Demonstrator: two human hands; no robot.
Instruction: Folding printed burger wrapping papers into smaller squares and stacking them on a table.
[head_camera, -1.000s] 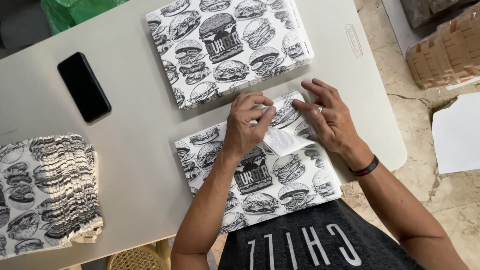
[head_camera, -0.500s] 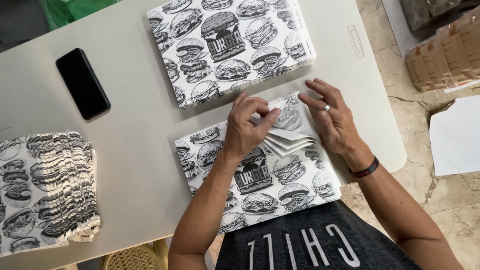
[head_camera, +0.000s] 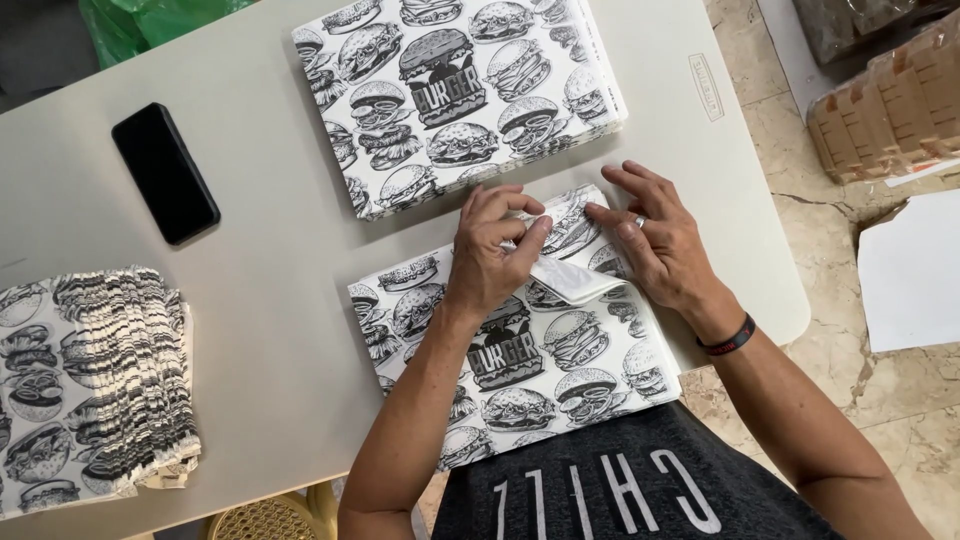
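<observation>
At the centre of the frame, the left hand (head_camera: 492, 258) pinches a folded corner of the printed paper sheet (head_camera: 520, 350) on the surface (head_camera: 270, 300); the right hand (head_camera: 655, 245) presses flat, fingers spread, beside it.

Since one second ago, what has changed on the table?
The left hand folded the corner flap of the printed sheet further down toward the person. The right hand kept pressing the sheet. Phone and both stacks stayed.
</observation>
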